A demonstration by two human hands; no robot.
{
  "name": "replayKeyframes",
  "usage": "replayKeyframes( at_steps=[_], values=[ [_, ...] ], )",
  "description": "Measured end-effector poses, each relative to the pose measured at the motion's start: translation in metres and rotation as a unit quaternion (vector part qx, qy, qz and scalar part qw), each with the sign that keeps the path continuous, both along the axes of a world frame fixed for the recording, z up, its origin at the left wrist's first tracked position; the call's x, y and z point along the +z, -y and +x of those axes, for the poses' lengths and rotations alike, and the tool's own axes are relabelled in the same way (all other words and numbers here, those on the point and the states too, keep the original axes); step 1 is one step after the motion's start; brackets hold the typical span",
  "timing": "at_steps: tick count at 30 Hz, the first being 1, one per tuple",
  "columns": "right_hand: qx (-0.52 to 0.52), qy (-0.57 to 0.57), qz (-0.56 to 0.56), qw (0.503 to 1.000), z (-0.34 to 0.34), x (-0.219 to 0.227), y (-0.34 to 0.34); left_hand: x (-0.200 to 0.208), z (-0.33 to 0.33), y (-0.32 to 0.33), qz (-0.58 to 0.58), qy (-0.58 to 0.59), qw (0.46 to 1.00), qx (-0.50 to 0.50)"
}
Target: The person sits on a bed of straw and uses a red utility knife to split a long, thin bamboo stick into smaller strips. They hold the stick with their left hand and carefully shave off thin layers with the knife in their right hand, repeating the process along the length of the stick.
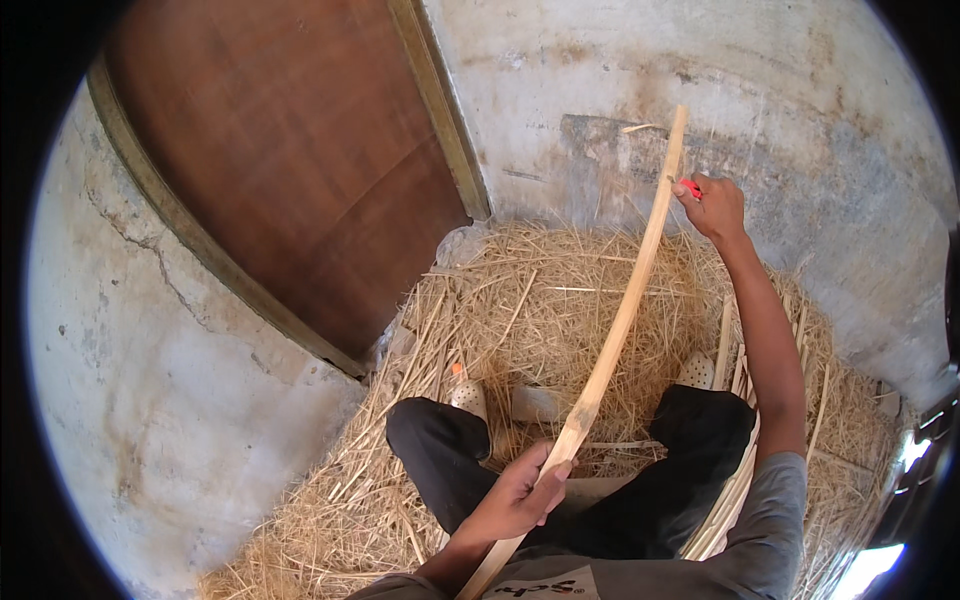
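Note:
A long, pale bamboo strip (628, 305) slants up and away from my lap, its far end standing out before the wall. My left hand (520, 493) is wrapped round its lower part, just below a node. Far up the strip, my right hand (718, 207) is closed on a red-handled knife (690, 189) at the strip's right edge. The blade is too small to make out clearly. A thin curled shaving (642, 128) shows beside the far end of the strip.
Shavings and thin strips (560, 270) cover the floor around my feet. Longer bamboo strips (722, 510) lie by my right leg. A small block (536, 404) sits between my shoes. A brown door (300, 150) and stained walls (800, 190) stand close ahead.

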State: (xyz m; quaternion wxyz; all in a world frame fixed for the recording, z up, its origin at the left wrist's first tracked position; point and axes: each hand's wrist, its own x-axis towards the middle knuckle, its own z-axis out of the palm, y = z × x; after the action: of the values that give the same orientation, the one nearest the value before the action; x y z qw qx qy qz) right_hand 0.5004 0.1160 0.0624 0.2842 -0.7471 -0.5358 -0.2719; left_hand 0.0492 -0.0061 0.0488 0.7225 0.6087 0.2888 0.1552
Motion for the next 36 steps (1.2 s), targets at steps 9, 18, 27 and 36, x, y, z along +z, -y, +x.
replayKeyframes(
  at_steps=[9,18,27,36],
  values=[
    [-0.133,-0.039,-0.062,0.988,0.062,0.058,-0.001,-0.007,-0.017,0.010,-0.027,0.019,0.998,-0.061],
    [-0.216,-0.306,0.057,0.925,0.132,0.058,0.005,-0.010,-0.020,0.030,-0.053,0.007,0.994,-0.100],
    [0.214,-0.268,-0.051,0.938,-0.147,-0.056,0.069,-0.034,0.014,-0.048,-0.089,0.176,0.980,0.011],
    [0.243,-0.047,-0.058,0.967,-0.177,-0.050,0.078,-0.027,0.012,-0.040,-0.177,0.190,0.966,0.011]
  ],
)
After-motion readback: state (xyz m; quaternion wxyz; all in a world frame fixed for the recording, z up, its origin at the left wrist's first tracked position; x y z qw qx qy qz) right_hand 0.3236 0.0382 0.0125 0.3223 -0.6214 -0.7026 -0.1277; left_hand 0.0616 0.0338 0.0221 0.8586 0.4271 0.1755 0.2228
